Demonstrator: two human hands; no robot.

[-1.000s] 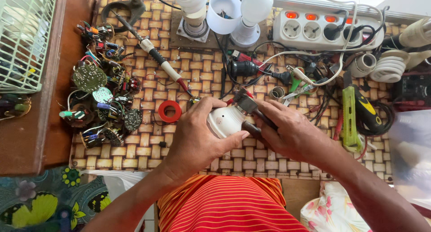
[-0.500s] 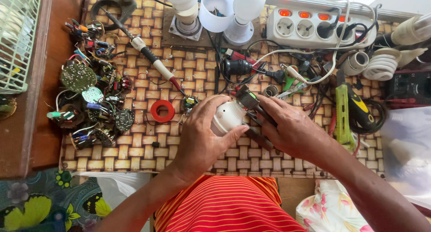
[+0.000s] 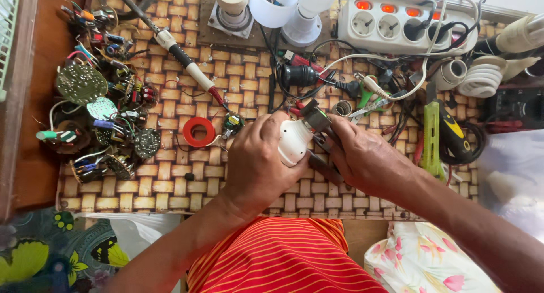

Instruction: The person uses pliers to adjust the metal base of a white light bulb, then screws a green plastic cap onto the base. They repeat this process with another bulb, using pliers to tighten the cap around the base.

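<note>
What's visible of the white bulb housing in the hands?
The white bulb housing is a smooth, rounded shell that looks like plastic. It is held above the woven mat, lying roughly sideways. A dark metallic base end points up and to the right. The left hand wraps its lower left side; the right hand presses a dark plier-like tool against its right side. The far side is hidden by fingers.
</note>
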